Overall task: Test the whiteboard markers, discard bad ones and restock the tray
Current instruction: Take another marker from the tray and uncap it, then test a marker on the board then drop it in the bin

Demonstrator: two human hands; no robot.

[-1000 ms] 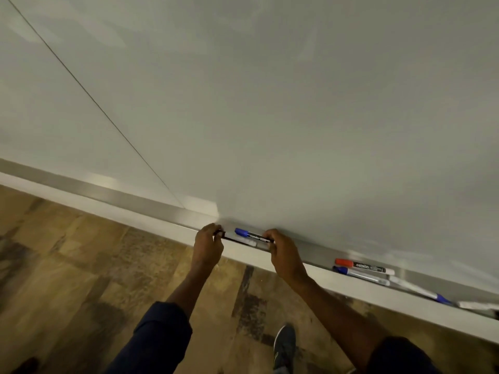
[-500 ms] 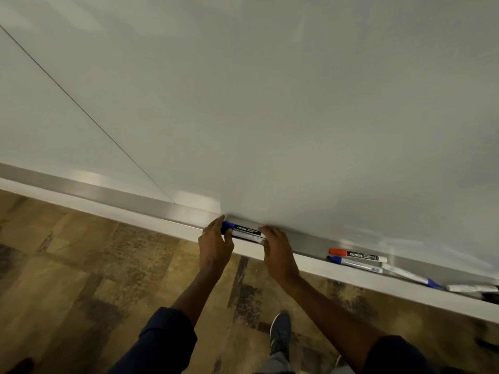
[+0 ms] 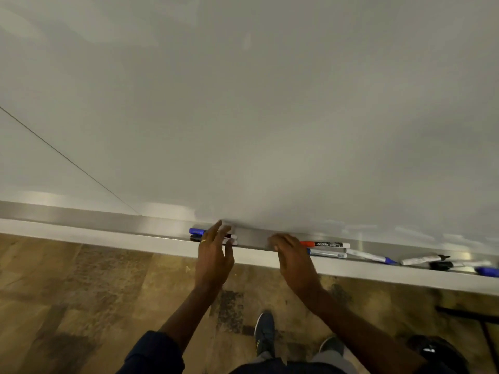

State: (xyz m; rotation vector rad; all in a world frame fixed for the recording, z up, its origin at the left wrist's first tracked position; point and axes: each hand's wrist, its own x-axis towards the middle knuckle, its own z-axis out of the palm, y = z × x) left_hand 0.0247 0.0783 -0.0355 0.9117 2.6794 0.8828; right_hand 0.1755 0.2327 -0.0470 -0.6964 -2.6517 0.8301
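My left grip (image 3: 214, 255) is spread flat, fingers straight & apart, nothing held. Its fingertips lie over the right ends of 2 markers in the tray (image 3: 108, 225); can't tell if they press down or just hover. That pair is a blue-cap marker (image 3: 196, 231) at the back and a black-cap marker (image 3: 195, 238) just in front. They lie side by side along the tray w/ caps pointing left, barrels mostly hidden under my fingers. Thin ring (image 3: 204, 241) on that hand.

My right grip (image 3: 293, 259) is a bit blurred, fingers loosely bent over the tray's front lip, nothing in it. Just to its right a red-cap marker (image 3: 325, 244) w/ a black label lies flat in the tray, cap end near my knuckles. A second blue marker (image 3: 328, 253) lies just in front of it, its left end close to that hand.

Further right, all in the tray: an angled white marker (image 3: 370, 256) w/ blue cap pointing right, then 2 black-capped markers (image 3: 424, 259), then a lone blue cap (image 3: 487, 271) at the frame edge, blurred.

Whiteboard (image 3: 243, 103) fills the top, w/ a thin seam (image 3: 67, 157) running diagonally on the left. Wood-look floor (image 3: 81, 292) below, my shoes (image 3: 264, 333) btw my arms.
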